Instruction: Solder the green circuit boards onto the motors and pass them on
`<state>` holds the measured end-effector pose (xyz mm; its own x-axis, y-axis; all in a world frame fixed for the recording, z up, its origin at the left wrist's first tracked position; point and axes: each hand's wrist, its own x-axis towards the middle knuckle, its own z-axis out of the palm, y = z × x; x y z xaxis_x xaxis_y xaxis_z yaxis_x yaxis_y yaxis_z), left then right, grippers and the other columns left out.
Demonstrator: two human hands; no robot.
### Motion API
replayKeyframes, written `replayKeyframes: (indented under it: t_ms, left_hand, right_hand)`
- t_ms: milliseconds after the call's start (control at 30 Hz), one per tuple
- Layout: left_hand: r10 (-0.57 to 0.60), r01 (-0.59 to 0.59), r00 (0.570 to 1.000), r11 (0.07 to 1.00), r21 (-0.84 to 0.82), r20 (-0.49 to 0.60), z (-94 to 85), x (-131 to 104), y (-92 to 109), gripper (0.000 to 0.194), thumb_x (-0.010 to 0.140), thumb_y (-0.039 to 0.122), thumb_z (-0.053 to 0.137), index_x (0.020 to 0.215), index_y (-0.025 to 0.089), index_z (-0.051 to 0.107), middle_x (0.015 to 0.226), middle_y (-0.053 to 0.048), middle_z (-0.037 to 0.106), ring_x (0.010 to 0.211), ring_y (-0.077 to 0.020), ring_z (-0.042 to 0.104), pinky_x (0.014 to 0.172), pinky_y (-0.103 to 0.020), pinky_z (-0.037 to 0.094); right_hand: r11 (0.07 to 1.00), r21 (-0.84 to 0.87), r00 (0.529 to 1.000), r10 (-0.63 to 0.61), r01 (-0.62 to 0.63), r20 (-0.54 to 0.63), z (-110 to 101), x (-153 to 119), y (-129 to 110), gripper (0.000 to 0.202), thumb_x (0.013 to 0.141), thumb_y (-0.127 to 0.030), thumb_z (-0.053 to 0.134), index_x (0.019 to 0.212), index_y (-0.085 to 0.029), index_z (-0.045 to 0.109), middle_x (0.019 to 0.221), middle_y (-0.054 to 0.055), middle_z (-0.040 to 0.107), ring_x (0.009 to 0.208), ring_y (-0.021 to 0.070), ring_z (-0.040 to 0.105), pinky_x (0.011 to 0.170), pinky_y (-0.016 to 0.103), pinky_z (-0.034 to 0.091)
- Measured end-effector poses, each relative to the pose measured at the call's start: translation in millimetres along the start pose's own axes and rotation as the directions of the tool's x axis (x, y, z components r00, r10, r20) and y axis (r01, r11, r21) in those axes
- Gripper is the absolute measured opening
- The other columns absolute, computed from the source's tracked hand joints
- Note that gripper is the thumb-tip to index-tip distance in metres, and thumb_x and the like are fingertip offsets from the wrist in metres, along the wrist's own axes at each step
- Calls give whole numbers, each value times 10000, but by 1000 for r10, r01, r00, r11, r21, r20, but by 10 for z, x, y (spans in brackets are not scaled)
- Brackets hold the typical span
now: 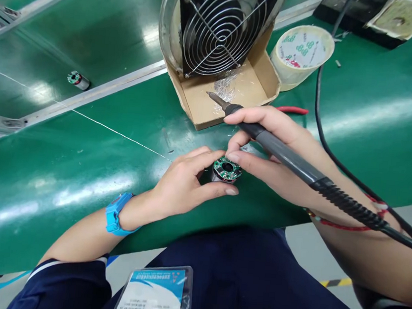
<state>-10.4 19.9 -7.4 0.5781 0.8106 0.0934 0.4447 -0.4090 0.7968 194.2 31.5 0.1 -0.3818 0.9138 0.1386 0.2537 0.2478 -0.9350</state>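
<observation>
My left hand (186, 176) curls around a small metal motor (227, 169) with a round green circuit board on top, its thumb and fingers on opposite sides. The motor stands upright on the green bench. In my right hand (281, 151) is a soldering iron (284, 153), held like a pen, its tip pointing up and left over the cardboard tray. My right thumb and a finger are pinched at the far edge of the circuit board; whether they hold something small there I cannot tell. A thin solder wire (122, 135) runs from the left towards my left hand.
Behind my hands, a fan with a wire guard (220, 39) stands in a cardboard tray (209, 116) with wire clippings. Right of it are a tape roll (299, 57), a red handle (293, 110) and the iron's black cable (319, 111). Another motor (78, 80) stands far left beyond a metal rail.
</observation>
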Motion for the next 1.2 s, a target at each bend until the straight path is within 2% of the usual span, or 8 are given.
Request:
replayKeyframes:
  t_ms: [367,533,600,700,767,867,1033,1200]
  left_hand:
    - [13,-18,997,998,-56,-82,85,-15,-57,440,879,545,670,1138,189,677,727,23,549,609,-100,454,527,-237,346]
    - [-8,9,998,1000,17,-64,105,18,-95,346,855,428,743,1094,205,630,812,10,583,676,-120,501,556,-248,367]
    - [-32,38,996,996,77,-85,115,37,-124,291,832,337,753,1035,199,595,866,0,594,722,-130,521,578,-257,380]
    - [-117,128,991,976,178,-70,130,58,-195,234,822,218,672,1017,201,544,934,-17,591,784,-145,536,622,-278,406]
    - [-191,198,980,966,164,-56,129,57,-256,324,809,189,649,1099,206,505,1007,-35,584,786,-142,531,629,-284,425]
    - [-279,276,958,960,-57,-71,103,31,-332,559,796,127,610,1281,245,359,1196,-78,539,718,-100,519,591,-271,456]
    - [-258,227,966,898,-377,-32,60,-14,-277,738,720,9,476,1331,334,219,1432,-106,395,759,-84,584,568,-258,515]
    - [-158,147,987,939,-312,-9,-12,-9,-92,704,751,30,489,1348,319,255,1412,-101,463,866,-129,628,594,-264,527]
  right_hand:
    - [989,-94,990,-121,114,-74,104,-1,13,250,867,-151,594,1096,-227,528,799,-52,617,638,73,574,591,205,494]
    - [991,-82,985,-113,103,-130,155,-40,108,361,881,-206,603,1225,-233,497,829,-36,601,674,106,596,656,258,532]
    - [982,-172,978,-105,74,-179,199,-72,169,485,860,-325,670,1295,-236,476,922,3,622,786,155,629,754,317,552]
    - [918,-392,984,-114,54,-134,264,-90,232,518,845,-428,681,1289,-229,505,989,51,653,879,221,640,823,391,544]
    - [845,-530,988,-133,74,-75,292,-76,256,424,872,-370,621,1255,-205,540,981,75,668,897,255,638,828,424,532]
    - [753,-651,991,-135,94,-13,308,-50,283,428,847,-235,566,1271,-177,545,1002,104,666,925,289,616,842,467,510]
    - [820,-528,964,-267,221,-11,365,-53,266,425,832,-162,574,1249,-223,517,1094,83,686,1011,262,609,876,433,507]
    - [895,-339,931,-345,289,-116,432,-53,186,254,885,-144,585,1104,-274,576,886,-16,706,809,167,632,755,338,515]
